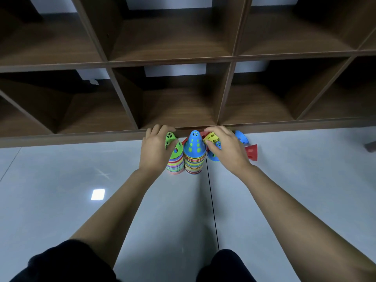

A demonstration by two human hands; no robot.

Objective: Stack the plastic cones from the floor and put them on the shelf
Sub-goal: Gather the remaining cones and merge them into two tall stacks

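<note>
Cones stand in two striped stacks on the floor point(81, 200), touching side by side just in front of the shelf point(81, 137); the left stack point(175, 165) is topped by a green cone point(176, 152), the right stack point(194, 159) by a blue cone point(194, 146). The left hand point(155, 147) wraps the green cone from the left, fingers curled behind it and thumb across its front; the right hand point(225, 147) pinches a yellow cone point(211, 137) between thumb and curled fingers, just right of the blue top, with another blue one point(215, 156) partly hidden under the palm. Loose cones lie to the right: a blue one point(242, 137) against the shelf's foot and a red one point(252, 152) on its side near it; slivers of red point(201, 133) show behind the stacks, mostly hidden. The shelf's lowest board runs right behind the hands; its brown wooden compartments above are open to the front. A bright square of light point(98, 194) reflects off the grey tiles; dark-clothed knees point(71, 263) fill the bottom edge.
</note>
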